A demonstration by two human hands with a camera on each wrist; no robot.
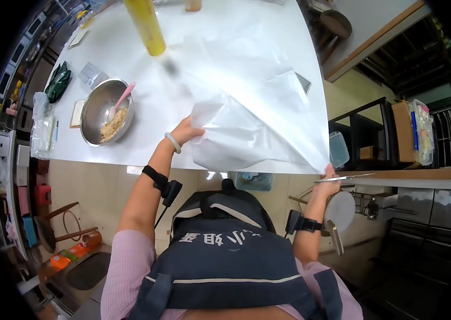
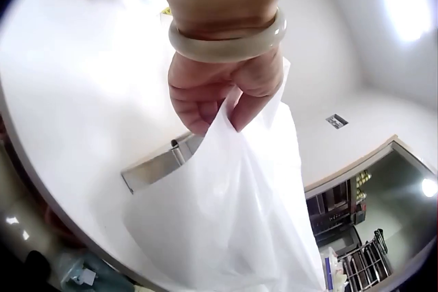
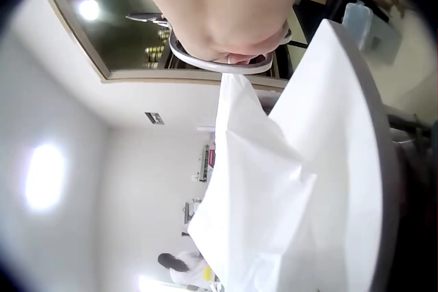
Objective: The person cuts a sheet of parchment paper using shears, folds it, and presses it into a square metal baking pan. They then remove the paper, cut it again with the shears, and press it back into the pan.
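Note:
A thin, creased white sheet (image 1: pixel 257 122), like baking paper, spreads over the white table and is drawn up along the near edge. My left hand (image 1: pixel 184 131) pinches its left side between thumb and fingers; in the left wrist view the sheet (image 2: pixel 212 203) hangs in folds from them. At the table's near right corner, my right hand (image 1: pixel 330 182) grips the sheet's gathered corner. That hand also carries metal scissors (image 1: pixel 351 177), whose handle loop (image 3: pixel 198 63) shows around the fingers in the right wrist view. Partly under the sheet lies a flat metal piece (image 2: pixel 154 170).
On the left stands a steel bowl (image 1: pixel 91 106) with a crumbly beige mixture and a pink utensil (image 1: pixel 123 100). A tall yellow cylinder (image 1: pixel 145 29) is at the back. Plastic bags (image 1: pixel 43 128) lie by the left edge. Right of the table is a black shelf (image 1: pixel 367 130).

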